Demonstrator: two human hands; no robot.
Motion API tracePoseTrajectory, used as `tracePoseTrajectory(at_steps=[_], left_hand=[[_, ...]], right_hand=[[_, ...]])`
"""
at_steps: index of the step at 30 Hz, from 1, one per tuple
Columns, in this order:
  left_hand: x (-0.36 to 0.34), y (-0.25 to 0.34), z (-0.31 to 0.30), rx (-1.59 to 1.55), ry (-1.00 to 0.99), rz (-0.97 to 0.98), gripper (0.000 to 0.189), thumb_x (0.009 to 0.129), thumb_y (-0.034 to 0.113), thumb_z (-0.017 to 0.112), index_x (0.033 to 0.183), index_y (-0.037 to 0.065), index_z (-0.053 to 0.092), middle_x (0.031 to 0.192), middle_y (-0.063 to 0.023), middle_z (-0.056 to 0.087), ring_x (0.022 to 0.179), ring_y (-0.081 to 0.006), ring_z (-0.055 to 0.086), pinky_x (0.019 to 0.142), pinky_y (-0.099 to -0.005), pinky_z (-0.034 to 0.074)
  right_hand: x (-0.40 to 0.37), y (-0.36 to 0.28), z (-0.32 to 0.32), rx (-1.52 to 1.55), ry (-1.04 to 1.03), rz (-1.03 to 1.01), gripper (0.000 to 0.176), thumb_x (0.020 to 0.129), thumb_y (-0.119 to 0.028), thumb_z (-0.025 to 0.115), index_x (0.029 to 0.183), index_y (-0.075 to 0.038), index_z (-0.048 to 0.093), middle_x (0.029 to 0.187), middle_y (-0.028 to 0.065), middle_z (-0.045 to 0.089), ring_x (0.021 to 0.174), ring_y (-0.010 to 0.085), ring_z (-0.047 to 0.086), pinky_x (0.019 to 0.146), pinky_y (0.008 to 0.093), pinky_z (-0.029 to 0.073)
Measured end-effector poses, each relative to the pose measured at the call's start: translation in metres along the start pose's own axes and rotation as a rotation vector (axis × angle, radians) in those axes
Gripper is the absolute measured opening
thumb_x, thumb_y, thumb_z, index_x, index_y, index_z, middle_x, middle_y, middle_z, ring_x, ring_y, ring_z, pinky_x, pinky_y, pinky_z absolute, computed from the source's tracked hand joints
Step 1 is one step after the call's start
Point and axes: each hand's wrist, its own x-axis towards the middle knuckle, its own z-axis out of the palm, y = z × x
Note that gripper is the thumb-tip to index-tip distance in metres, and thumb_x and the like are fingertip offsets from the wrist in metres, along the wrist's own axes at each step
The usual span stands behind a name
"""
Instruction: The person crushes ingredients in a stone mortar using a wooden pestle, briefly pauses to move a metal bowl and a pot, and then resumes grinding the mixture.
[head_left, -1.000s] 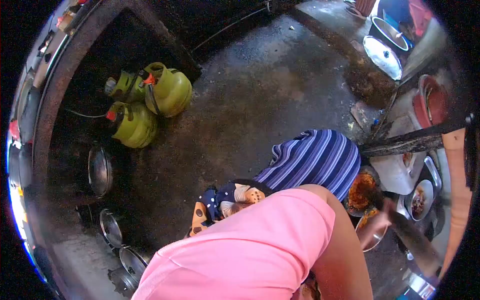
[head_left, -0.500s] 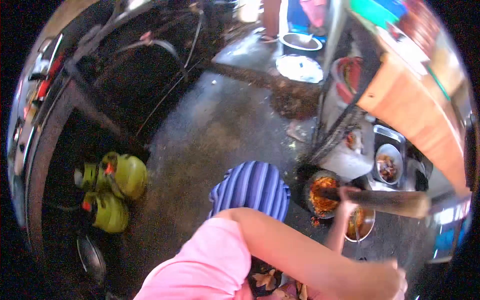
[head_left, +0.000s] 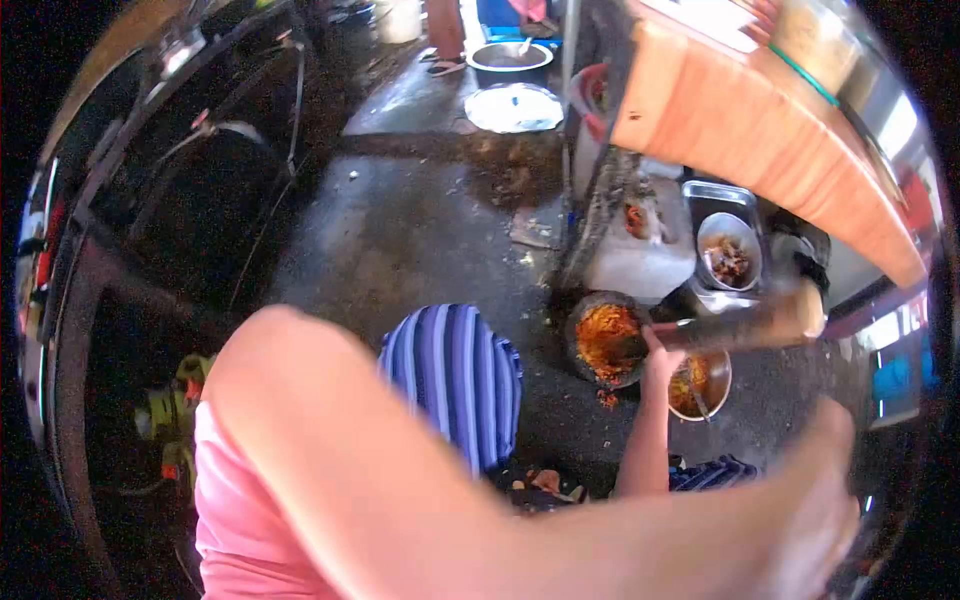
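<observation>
My right hand (head_left: 664, 358) is closed round a thick wooden pestle (head_left: 752, 328). The pestle lies slanted, its dark end over an orange-red chopped mash (head_left: 604, 332) in a stone mortar (head_left: 574, 345). My left arm, in a pink sleeve, crosses the foreground. At lower right my left hand (head_left: 820, 505) is smeared by motion, so its fingers cannot be made out. Beside the mortar stands a metal bowl (head_left: 728, 388) of orange sauce with a spoon in it.
A grey bowl of brownish pieces (head_left: 727, 252) sits on a metal tray (head_left: 715, 190). The wooden tabletop (head_left: 740, 115) overhangs at upper right. A large pot (head_left: 510, 57) and a silver lid (head_left: 513, 108) are at the back, near another person's leg (head_left: 445, 30). Green gas cylinders (head_left: 160, 412) stand left.
My view has shifted, so the mortar and floor appear further left and slightly higher. My left arm has risen, and its elbow now fills the lower left. My right hand stays on the pestle.
</observation>
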Motion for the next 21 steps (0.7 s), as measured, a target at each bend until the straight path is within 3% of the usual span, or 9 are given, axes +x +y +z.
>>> tracePoseTrajectory(at_steps=[1,3,5,6,9,13,15,17,21], left_hand=[[-0.002,-0.001,0.001,0.049,0.004,-0.077,0.027,0.066,0.023,0.061,0.089,0.009,0.06,0.087,-0.0044,0.058,0.071,-0.0152,0.053,0.071,-0.0319,0.044],[-0.008,0.0,0.004,0.109,0.009,-0.187,0.031,0.066,0.026,0.061,0.092,0.009,0.06,0.087,-0.0037,0.058,0.071,-0.0143,0.053,0.07,-0.0321,0.044],[-0.012,-0.005,0.002,0.163,0.018,-0.259,0.035,0.066,0.029,0.061,0.095,0.01,0.059,0.087,-0.003,0.058,0.071,-0.0134,0.053,0.07,-0.0322,0.044],[-0.016,-0.007,0.003,0.177,0.019,-0.28,0.037,0.066,0.031,0.061,0.096,0.01,0.059,0.086,-0.0026,0.058,0.071,-0.013,0.053,0.07,-0.0323,0.044],[-0.02,-0.007,0.005,0.209,0.011,-0.334,0.043,0.066,0.035,0.061,0.1,0.01,0.059,0.086,-0.0015,0.059,0.071,-0.0116,0.053,0.07,-0.0326,0.044],[-0.01,0.016,0.009,0.201,-0.003,-0.337,0.051,0.065,0.041,0.061,0.106,0.011,0.058,0.086,-0.0001,0.059,0.071,-0.0098,0.053,0.069,-0.033,0.043],[-0.01,0.021,0.012,0.192,-0.039,-0.332,0.055,0.065,0.044,0.061,0.109,0.011,0.057,0.085,0.0006,0.059,0.071,-0.0089,0.053,0.069,-0.0331,0.043],[-0.011,0.019,0.019,0.163,-0.069,-0.298,0.057,0.065,0.046,0.061,0.11,0.011,0.057,0.085,0.001,0.059,0.071,-0.0084,0.053,0.069,-0.0332,0.043],[-0.057,-0.031,0.033,-0.388,-0.655,0.115,0.037,0.074,0.026,0.053,0.107,0.01,0.057,0.099,-0.0019,0.059,0.076,-0.0125,0.055,0.077,-0.0305,0.041]], right_hand=[[-0.011,-0.01,-0.002,0.005,-0.029,0.075,0.051,0.061,0.01,0.068,0.105,-0.001,0.046,0.098,0.0061,0.05,0.084,0.0153,0.049,0.08,0.0298,0.042],[-0.016,-0.022,-0.001,0.018,0.021,-0.083,0.041,0.063,0.009,0.069,0.098,-0.002,0.05,0.09,0.005,0.053,0.08,0.0156,0.051,0.08,0.0289,0.043],[-0.007,-0.05,0.004,0.222,-0.063,0.019,0.029,0.065,0.007,0.069,0.087,-0.003,0.053,0.082,0.0036,0.055,0.075,0.0146,0.051,0.076,0.0277,0.043],[0.006,-0.063,-0.002,-0.053,-0.155,-0.244,0.021,0.066,0.005,0.069,0.08,-0.003,0.055,0.078,0.0027,0.055,0.075,0.0135,0.051,0.071,0.0265,0.043],[0.003,-0.126,0.02,0.081,-0.123,-0.144,0.021,0.065,0.004,0.069,0.08,-0.002,0.056,0.078,0.0035,0.056,0.074,0.0143,0.052,0.07,0.0283,0.043],[-0.001,-0.038,0.011,-0.149,0.077,-0.083,0.03,0.063,0.002,0.072,0.089,-0.004,0.056,0.08,0.003,0.058,0.078,0.0149,0.052,0.081,0.0299,0.04],[-0.016,-0.006,-0.001,-0.15,-0.099,-0.054,0.038,0.063,0.003,0.072,0.094,-0.006,0.053,0.088,0.0018,0.054,0.085,0.0153,0.049,0.086,0.034,0.035],[-0.014,-0.015,0.003,-0.017,-0.018,-0.072,0.033,0.064,0.003,0.071,0.091,-0.006,0.053,0.087,0.0019,0.054,0.085,0.0143,0.049,0.084,0.032,0.037],[0.003,-0.118,0.02,0.025,-0.057,-0.135,0.016,0.065,0.0,0.07,0.074,-0.004,0.057,0.075,0.0019,0.055,0.074,0.014,0.05,0.073,0.0273,0.039]])
